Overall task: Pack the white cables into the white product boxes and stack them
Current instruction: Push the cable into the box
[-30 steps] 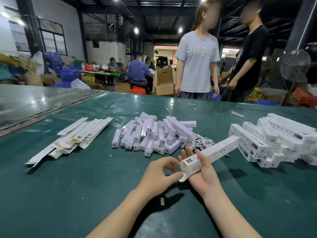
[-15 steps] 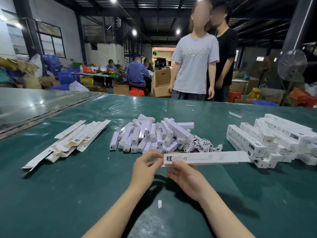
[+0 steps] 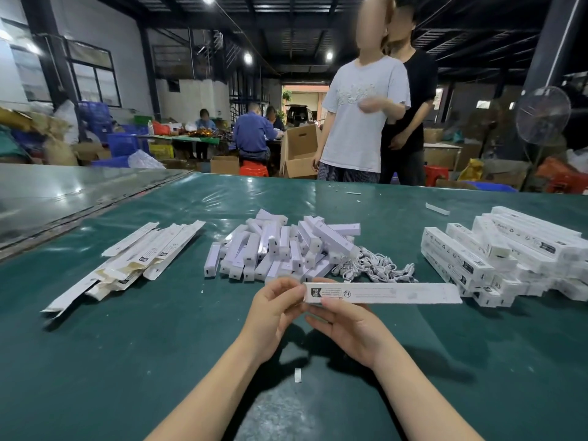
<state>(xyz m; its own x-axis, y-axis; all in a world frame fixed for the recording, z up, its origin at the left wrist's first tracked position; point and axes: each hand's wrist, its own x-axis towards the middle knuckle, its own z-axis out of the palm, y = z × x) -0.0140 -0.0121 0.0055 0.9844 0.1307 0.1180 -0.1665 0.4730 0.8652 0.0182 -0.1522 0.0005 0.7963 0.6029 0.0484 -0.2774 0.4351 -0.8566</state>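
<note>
A long white product box (image 3: pixel 397 293) is held level over the green table (image 3: pixel 127 345), its printed end toward me. My left hand (image 3: pixel 273 308) pinches that left end with thumb and fingers. My right hand (image 3: pixel 346 329) grips the box from below near the same end. Behind it lies a heap of white cables (image 3: pixel 378 265) next to a pile of short white inner boxes (image 3: pixel 276 246). A stack of closed product boxes (image 3: pixel 509 249) sits at the right.
Flat unfolded box sleeves (image 3: pixel 136 259) lie at the left. A small white scrap (image 3: pixel 297 375) rests between my forearms. Two persons (image 3: pixel 362 122) stand at the table's far edge. Cardboard cartons, blue crates and a fan stand beyond it.
The box has turned from pointing away to the right to lying level across my view. Both hands shifted to its left end. The standing persons have moved closer together.
</note>
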